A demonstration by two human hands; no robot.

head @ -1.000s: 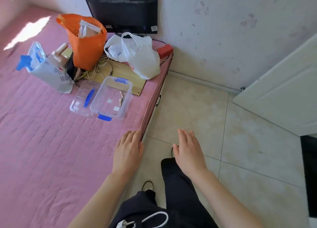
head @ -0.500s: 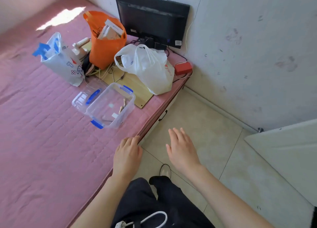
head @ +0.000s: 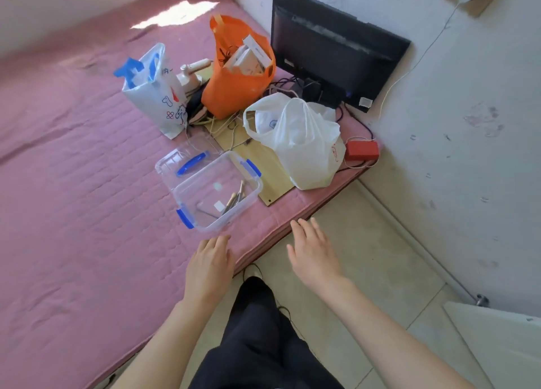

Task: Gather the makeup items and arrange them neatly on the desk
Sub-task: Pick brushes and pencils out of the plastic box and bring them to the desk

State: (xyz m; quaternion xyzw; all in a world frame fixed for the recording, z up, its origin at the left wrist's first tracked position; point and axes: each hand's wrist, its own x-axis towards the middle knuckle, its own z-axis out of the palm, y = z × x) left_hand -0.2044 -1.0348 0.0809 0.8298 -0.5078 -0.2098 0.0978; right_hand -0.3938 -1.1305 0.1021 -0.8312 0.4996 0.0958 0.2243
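Nothing here is reading clearly. The white-and-blue paper bag (head: 159, 101) is showing blue and red doodle-like marks and a few characters too blurred to make out. The white plastic bag (head: 301, 142) is carrying a faint red print, and the monitor (head: 330, 47) is wearing a small white sticker, both illegible.

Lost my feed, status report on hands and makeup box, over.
Left hand and right hand open, empty. Clear box untouched, brushes inside. White bag beside it.
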